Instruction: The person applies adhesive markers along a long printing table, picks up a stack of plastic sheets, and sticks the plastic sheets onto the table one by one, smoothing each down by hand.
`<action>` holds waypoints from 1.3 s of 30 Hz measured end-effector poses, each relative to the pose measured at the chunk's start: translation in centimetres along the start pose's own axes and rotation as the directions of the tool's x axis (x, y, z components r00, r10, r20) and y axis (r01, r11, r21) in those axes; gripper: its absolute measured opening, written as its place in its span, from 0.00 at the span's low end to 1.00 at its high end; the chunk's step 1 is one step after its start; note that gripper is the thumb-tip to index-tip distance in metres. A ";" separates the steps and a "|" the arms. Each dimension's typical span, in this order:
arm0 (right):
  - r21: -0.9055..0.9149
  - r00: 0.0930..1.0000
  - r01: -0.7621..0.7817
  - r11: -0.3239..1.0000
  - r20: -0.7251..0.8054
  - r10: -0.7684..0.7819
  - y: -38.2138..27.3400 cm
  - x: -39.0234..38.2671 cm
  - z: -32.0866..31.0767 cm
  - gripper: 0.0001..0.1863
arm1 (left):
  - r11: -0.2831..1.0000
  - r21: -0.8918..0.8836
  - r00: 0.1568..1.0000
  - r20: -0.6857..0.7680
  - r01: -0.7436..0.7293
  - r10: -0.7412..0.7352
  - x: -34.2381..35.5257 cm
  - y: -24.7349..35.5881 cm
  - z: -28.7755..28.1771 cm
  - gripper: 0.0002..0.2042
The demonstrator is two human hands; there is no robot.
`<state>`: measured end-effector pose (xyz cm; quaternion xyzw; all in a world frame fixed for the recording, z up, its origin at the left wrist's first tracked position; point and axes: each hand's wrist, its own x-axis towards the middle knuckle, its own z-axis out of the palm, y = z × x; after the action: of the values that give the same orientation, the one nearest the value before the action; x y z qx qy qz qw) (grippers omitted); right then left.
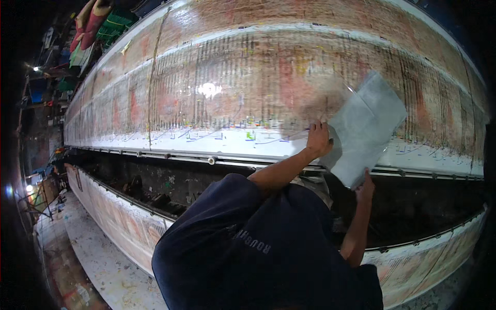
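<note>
A pale grey, shiny rectangular sheet [368, 129], which looks like folded plastic, is held tilted over the near edge of a long stained table [227, 88]. My left hand [319, 139] is at the sheet's left edge, its fingers closed against it. At the lower corner, my right hand [366, 187] grips the sheet between thumb and fingers, partly hidden by it. Light glints off a crease near the sheet's upper left side. What the sheet is exactly cannot be made out.
A metal rail with small round knobs [211, 160] runs along the table's near edge. Behind me stands a second long stained table [129, 206], with a dark gap between. Red and green bundles [93, 26] lie at the far left, near lit lamps.
</note>
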<state>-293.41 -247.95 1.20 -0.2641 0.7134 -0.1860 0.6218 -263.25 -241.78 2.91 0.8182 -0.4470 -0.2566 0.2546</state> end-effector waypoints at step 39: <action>0.048 0.941 0.296 0.954 -0.186 -0.282 -14.2 9.9 -20.9 0.32 | 0.900 -0.065 0.856 -0.345 -0.432 0.386 13.1 20.1 11.4 0.24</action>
<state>-312.85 -266.57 5.11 -0.3248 0.7119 -0.3247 0.5312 -276.52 -264.65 4.97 0.7151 -0.5437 -0.0895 0.4302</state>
